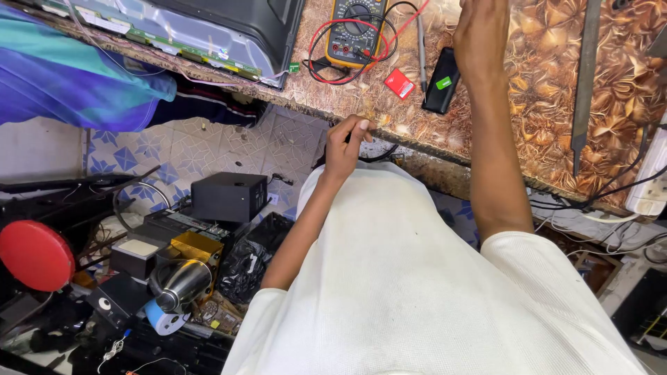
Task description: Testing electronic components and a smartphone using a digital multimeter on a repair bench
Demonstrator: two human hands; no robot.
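Gripping bench edge, left hand; multimeter, phone beyond

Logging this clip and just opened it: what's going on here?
A person in a white shirt leans over a patterned workbench. The left hand grips the bench's near edge by a dark cable. The right hand reaches across the top, past a black phone; the frame cuts off its fingers. A yellow multimeter with red and black leads and a small red box lie untouched.
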